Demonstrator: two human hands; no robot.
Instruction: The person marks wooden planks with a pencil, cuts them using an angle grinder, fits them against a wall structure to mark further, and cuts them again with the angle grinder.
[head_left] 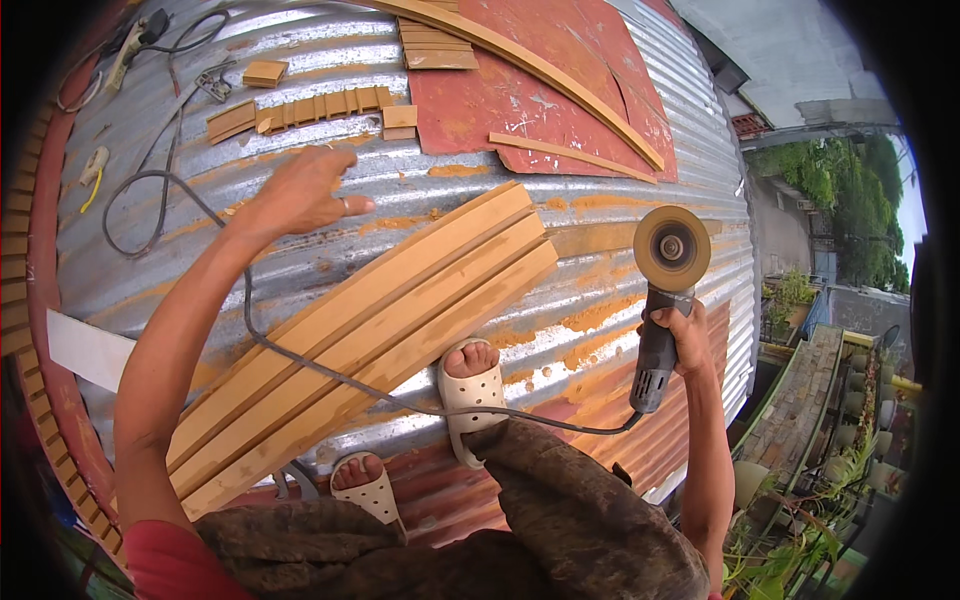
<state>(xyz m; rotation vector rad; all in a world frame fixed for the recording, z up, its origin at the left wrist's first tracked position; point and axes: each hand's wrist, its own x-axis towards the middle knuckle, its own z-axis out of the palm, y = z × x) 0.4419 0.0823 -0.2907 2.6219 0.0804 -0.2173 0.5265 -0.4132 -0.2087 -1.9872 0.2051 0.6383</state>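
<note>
My right hand (686, 338) is wrapped round the grey body of an angle grinder (654, 365), held up at the right with its round brown disc (672, 249) at the top. My left hand (305, 192) reaches out over the corrugated metal sheet, fingers stretched and holding nothing. Beyond its fingertips lies a row of small wood pieces (325, 108). Just nearer than that hand, several long wooden boards (400, 310) lie side by side on a slant. The grinder's dark cord (345, 378) runs across these boards.
Corrugated metal roofing (390, 180) with rusty patches lies underfoot. At the far side are a red sheet (560, 60), a long curved wood strip (540, 68) and a thinner strip (575, 157). A power strip (125, 50) sits far left. Beyond the roof edge are potted plants (795, 290).
</note>
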